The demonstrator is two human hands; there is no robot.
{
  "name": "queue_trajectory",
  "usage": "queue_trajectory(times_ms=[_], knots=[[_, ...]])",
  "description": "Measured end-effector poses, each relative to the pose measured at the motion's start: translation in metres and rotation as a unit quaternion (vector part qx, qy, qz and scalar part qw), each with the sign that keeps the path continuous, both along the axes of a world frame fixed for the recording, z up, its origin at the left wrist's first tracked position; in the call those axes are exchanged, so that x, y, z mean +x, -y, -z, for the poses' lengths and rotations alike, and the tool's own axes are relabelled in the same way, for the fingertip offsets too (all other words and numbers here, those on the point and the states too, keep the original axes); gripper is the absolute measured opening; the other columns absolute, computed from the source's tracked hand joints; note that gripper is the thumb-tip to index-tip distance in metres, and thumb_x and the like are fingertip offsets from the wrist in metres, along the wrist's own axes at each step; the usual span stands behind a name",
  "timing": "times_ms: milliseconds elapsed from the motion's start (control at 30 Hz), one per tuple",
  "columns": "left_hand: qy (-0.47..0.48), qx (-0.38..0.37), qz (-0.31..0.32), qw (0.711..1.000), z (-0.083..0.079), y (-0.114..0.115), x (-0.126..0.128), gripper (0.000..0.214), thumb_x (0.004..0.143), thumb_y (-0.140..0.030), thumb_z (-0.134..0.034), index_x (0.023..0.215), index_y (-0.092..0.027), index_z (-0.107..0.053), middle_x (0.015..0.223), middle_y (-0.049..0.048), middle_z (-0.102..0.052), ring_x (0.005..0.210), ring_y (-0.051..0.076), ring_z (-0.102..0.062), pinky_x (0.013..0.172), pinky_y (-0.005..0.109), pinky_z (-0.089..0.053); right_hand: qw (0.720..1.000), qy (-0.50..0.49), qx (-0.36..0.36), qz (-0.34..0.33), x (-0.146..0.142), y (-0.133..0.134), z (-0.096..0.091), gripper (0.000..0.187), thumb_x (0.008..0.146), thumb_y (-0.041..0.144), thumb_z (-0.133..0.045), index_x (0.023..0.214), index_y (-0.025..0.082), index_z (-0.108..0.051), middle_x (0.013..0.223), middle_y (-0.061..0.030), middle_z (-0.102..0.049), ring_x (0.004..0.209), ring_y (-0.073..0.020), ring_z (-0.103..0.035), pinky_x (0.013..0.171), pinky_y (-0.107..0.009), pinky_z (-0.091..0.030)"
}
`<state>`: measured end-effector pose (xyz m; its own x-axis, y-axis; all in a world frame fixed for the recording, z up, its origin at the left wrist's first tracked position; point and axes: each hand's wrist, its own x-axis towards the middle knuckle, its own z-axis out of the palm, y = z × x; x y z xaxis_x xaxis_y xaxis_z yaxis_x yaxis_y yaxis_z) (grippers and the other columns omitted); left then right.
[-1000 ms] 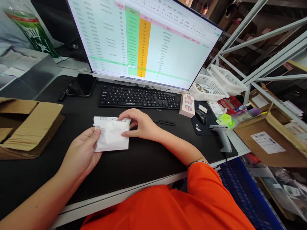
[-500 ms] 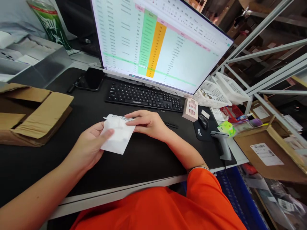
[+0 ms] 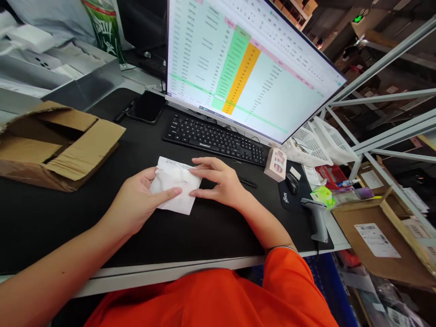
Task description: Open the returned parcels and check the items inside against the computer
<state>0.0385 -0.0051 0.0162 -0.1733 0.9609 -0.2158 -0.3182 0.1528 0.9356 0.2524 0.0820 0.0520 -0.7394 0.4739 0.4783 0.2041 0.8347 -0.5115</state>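
A small white packet (image 3: 177, 184) with a printed label strip along its top edge lies tilted on the black desk mat (image 3: 136, 227). My left hand (image 3: 141, 204) grips its left side, thumb across the front and fingers behind. My right hand (image 3: 221, 181) pinches its right edge, fingers stretched along the top and bottom. Both hands rest low over the mat, just in front of the black keyboard (image 3: 216, 138).
A monitor (image 3: 248, 68) with a spreadsheet stands behind the keyboard. An open cardboard box (image 3: 54, 143) sits at the left, a phone (image 3: 146, 107) behind it. To the right are a pink box (image 3: 275, 164), mouse (image 3: 292, 183), barcode scanner (image 3: 316, 218), white baskets (image 3: 316, 141) and a labelled carton (image 3: 381, 240).
The camera has swung left, so everything sits further right in view. The packet has been turned and lowered to the mat, and my left thumb now lies across its front.
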Motion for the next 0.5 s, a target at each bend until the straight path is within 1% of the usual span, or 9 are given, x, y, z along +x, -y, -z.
queue_trajectory(times_ms=[67,100,167,200,233,300,400,433,500], knots=[[0.007,-0.003,0.013,1.0,0.0,0.0,0.0,0.073,0.046,-0.026,-0.103,0.113,-0.02,-0.075,0.108,0.0076,-0.082,0.09,0.022,-0.077,0.077,0.026,-0.063,1.0,-0.015,0.023,0.006,-0.002,0.002,0.007,0.022,0.101,0.029,-0.073,0.119,0.018,-0.079,0.135,-0.0139,-0.068,0.118,-0.0221,-0.069,0.107,-0.035,-0.058],[0.01,-0.004,0.021,1.0,0.0,0.001,0.001,0.074,0.045,-0.025,-0.103,0.113,-0.02,-0.075,0.109,0.0079,-0.081,0.091,0.022,-0.077,0.077,0.026,-0.063,0.999,-0.018,0.03,0.012,-0.003,0.003,0.009,0.02,0.104,0.026,-0.067,0.117,0.017,-0.079,0.132,-0.0136,-0.069,0.117,-0.0212,-0.07,0.107,-0.034,-0.058],[0.008,-0.004,0.034,0.999,-0.001,0.001,0.002,0.073,0.046,-0.023,-0.102,0.113,-0.02,-0.074,0.112,0.0082,-0.081,0.096,0.023,-0.077,0.079,0.026,-0.063,0.999,-0.015,0.029,0.029,-0.003,0.006,0.009,0.022,0.107,0.022,-0.06,0.113,0.018,-0.08,0.128,-0.0123,-0.072,0.116,-0.0205,-0.07,0.107,-0.035,-0.058],[0.004,-0.002,0.038,0.999,-0.001,0.001,0.002,0.073,0.046,-0.022,-0.102,0.114,-0.02,-0.074,0.113,0.0084,-0.081,0.098,0.024,-0.077,0.08,0.026,-0.063,0.999,-0.011,0.02,0.038,-0.003,0.007,0.007,0.022,0.108,0.023,-0.06,0.111,0.019,-0.081,0.127,-0.0117,-0.072,0.115,-0.0206,-0.07,0.106,-0.036,-0.058],[-0.001,0.002,0.04,0.999,-0.001,0.001,0.002,0.074,0.046,-0.022,-0.102,0.114,-0.02,-0.073,0.115,0.0087,-0.08,0.1,0.025,-0.077,0.081,0.027,-0.063,0.999,-0.008,0.004,0.045,-0.003,0.007,0.005,0.02,0.107,0.026,-0.062,0.111,0.019,-0.081,0.126,-0.0112,-0.073,0.114,-0.021,-0.07,0.105,-0.037,-0.059],[-0.01,0.01,0.04,0.999,-0.001,0.001,0.003,0.075,0.047,-0.024,-0.101,0.116,-0.021,-0.072,0.118,0.0095,-0.08,0.104,0.027,-0.076,0.085,0.03,-0.063,0.998,-0.005,-0.038,0.053,-0.002,0.007,0.001,0.019,0.101,0.034,-0.073,0.112,0.021,-0.081,0.127,-0.0107,-0.073,0.112,-0.0221,-0.07,0.096,-0.036,-0.063],[-0.021,0.01,0.042,0.999,0.0,0.0,0.004,0.077,0.047,-0.027,-0.1,0.117,-0.021,-0.071,0.116,0.0087,-0.08,0.105,0.029,-0.076,0.088,0.035,-0.064,0.993,-0.009,-0.094,0.067,-0.002,0.006,-0.001,0.039,0.086,0.042,-0.089,0.118,0.022,-0.08,0.122,-0.0093,-0.074,0.104,-0.0221,-0.071,0.078,-0.03,-0.064],[-0.024,0.005,0.042,0.999,0.0,0.0,0.004,0.075,0.047,-0.028,-0.1,0.116,-0.022,-0.071,0.112,0.0074,-0.08,0.103,0.029,-0.076,0.085,0.035,-0.064,0.992,-0.014,-0.104,0.072,-0.002,0.006,0.0,0.04,0.085,0.041,-0.09,0.119,0.022,-0.08,0.116,-0.0079,-0.076,0.099,-0.0208,-0.071,0.075,-0.028,-0.062],[-0.029,-0.003,0.037,0.999,0.0,-0.001,0.004,0.069,0.046,-0.029,-0.1,0.109,-0.025,-0.073,0.103,0.0042,-0.081,0.096,0.027,-0.077,0.08,0.032,-0.064,0.989,-0.03,-0.117,0.084,-0.003,0.006,0.002,0.029,0.089,0.035,-0.086,0.115,0.022,-0.082,0.102,-0.005,-0.078,0.087,-0.0178,-0.071,0.074,-0.027,-0.06]])
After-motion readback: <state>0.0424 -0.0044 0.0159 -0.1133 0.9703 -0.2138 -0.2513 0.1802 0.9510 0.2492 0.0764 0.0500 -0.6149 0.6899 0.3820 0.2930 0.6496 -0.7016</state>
